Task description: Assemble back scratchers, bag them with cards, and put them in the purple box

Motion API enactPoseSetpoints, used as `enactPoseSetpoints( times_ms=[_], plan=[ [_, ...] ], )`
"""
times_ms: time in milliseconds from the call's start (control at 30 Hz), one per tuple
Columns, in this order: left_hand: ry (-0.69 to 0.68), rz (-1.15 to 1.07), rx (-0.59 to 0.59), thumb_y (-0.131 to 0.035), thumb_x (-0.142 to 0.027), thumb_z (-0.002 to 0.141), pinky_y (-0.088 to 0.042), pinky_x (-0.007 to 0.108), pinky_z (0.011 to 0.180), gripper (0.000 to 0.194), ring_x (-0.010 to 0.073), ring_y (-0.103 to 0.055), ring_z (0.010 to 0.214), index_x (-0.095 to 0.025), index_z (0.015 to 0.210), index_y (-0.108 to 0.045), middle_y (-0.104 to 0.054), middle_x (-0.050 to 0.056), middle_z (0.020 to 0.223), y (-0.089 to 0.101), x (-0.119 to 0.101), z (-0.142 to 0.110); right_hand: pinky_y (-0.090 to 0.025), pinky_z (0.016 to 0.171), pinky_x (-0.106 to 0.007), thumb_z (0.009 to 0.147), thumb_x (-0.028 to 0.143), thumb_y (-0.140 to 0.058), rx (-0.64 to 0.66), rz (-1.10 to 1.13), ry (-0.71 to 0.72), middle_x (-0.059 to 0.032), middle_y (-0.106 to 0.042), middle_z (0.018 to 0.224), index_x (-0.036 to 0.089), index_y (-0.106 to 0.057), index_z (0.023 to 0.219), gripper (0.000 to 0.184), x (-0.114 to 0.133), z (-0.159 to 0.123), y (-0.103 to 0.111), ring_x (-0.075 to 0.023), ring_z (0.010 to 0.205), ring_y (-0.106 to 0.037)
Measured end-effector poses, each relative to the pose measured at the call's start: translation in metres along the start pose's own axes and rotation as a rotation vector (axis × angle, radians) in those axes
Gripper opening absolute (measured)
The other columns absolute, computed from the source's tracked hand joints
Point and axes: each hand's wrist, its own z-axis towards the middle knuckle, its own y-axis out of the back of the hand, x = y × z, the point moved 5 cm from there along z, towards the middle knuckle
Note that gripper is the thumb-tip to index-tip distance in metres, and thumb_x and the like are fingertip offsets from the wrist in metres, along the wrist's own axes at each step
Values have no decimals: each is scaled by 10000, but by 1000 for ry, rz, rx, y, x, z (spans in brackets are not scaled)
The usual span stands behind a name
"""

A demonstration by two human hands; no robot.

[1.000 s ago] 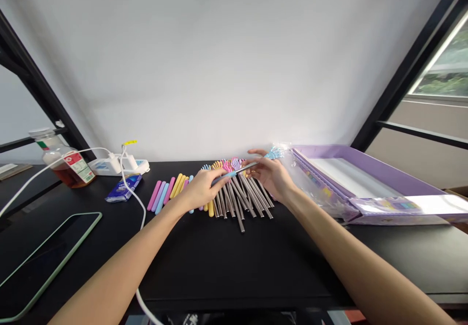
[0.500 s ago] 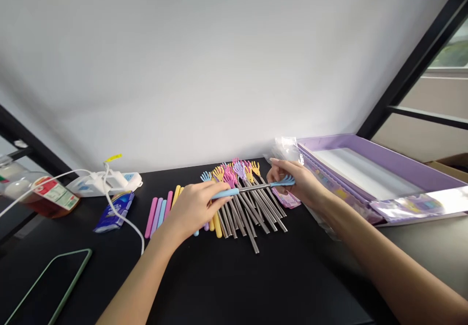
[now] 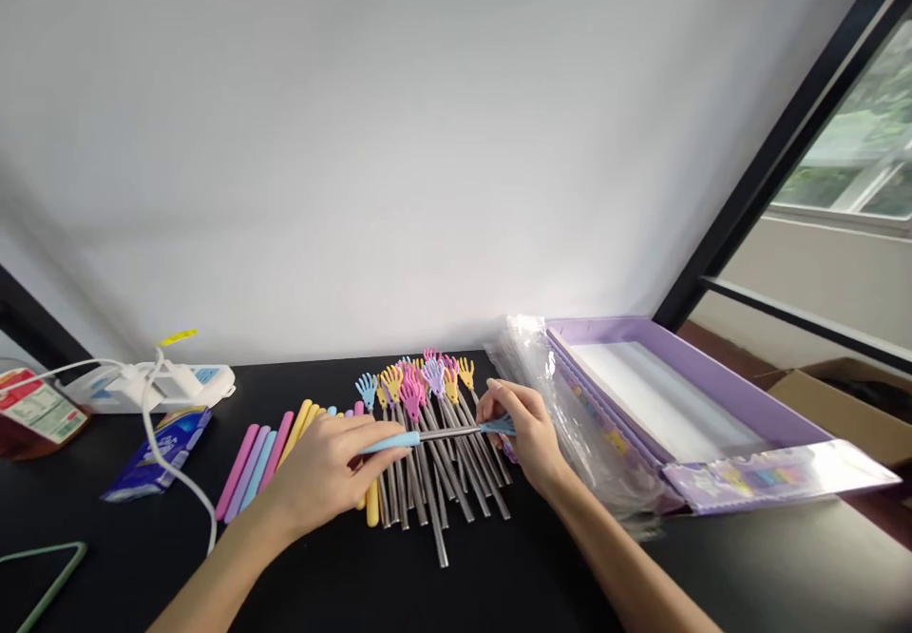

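Note:
My left hand (image 3: 324,471) pinches the light blue handle of a telescopic back scratcher (image 3: 427,435). My right hand (image 3: 523,433) is closed on its blue hand-shaped head, so the thin metal rod runs level between the two hands. Under it on the black table (image 3: 499,585) lies a fan of several more scratchers (image 3: 427,424) with metal rods and pink, yellow, blue and purple hand-shaped heads pointing to the wall. A row of loose coloured handle sleeves (image 3: 267,448) lies to the left of my left hand.
A purple box lid (image 3: 684,376) with crumpled clear plastic bags (image 3: 562,405) stands right of my right hand. At the left are a white power strip (image 3: 153,386) with a cable, a blue tissue pack (image 3: 161,438), a bottle (image 3: 32,410) and a green-edged tablet corner (image 3: 43,585).
The rod between my hands is shorter: my right hand moved left towards my left. The camera has tilted and shifted, so the pile sits lower in view.

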Motion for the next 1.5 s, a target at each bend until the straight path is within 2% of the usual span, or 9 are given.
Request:
enactPoseSetpoints(
  times_ms=[167,333,433,633,767,900,1067,1300,1500],
  plan=[
    [157,-136,7,-641,-330,938,-584,244,716,199,157,-728,762,-208,953,-796,-788,23,890,1,6,4,-351,434,-265,895,552,-595,80,-130,81,-20,-536,590,182,-561,573,492,16,-1,-6,-112,460,-458],
    [462,-296,145,-659,-427,897,-482,206,430,300,130,-629,474,-159,859,-788,-710,19,628,-3,12,2,-363,479,-259,946,543,-538,88,-234,224,-4,-514,577,178,-557,603,502,24,-8,-13,-106,478,-472],
    [547,-356,187,-654,-465,884,-397,208,336,344,119,-559,374,-144,917,-776,-666,8,571,-6,15,0,-373,476,-259,949,559,-528,94,-296,240,-2,-537,614,177,-576,643,492,28,-11,-13,-105,479,-484],
    [417,-251,123,-697,-456,843,-430,201,428,302,116,-580,482,-172,865,-797,-689,17,630,10,8,9,-473,674,-291,883,455,-684,352,-670,327,-41,-716,755,184,-733,783,293,44,-15,-17,-185,722,-643],
    [413,-278,157,-688,-474,849,-447,204,491,332,123,-578,536,-161,820,-797,-678,25,598,15,3,11,-483,680,-303,910,426,-669,357,-707,436,-58,-755,791,181,-769,813,282,46,-18,-20,-191,720,-665],
    [503,-399,250,-711,-529,815,-368,208,423,404,75,-433,416,-134,762,-779,-595,3,500,6,9,7,-475,688,-320,932,417,-652,343,-737,607,-67,-754,798,192,-776,820,280,43,-21,-26,-188,706,-652],
    [667,-668,360,-755,-576,765,-298,196,364,443,52,-341,367,-134,749,-753,-434,-45,434,-16,16,1,-447,657,-332,951,419,-625,367,-763,682,-56,-719,743,229,-782,829,275,38,-24,-30,-192,667,-608],
    [705,-767,353,-778,-575,745,-297,197,369,446,39,-275,384,-132,787,-755,-388,-65,462,-27,14,-1,-447,657,-343,913,443,-662,360,-739,668,-56,-709,705,237,-796,834,258,35,-26,-38,-195,647,-588],
    [505,-385,294,-632,-577,873,-370,235,427,441,94,-466,412,-156,813,-748,-565,-13,535,-17,4,6,-512,745,-366,874,425,-705,432,-711,442,-61,-765,834,210,-782,837,231,38,-18,-34,-212,755,-682]
  ],
)
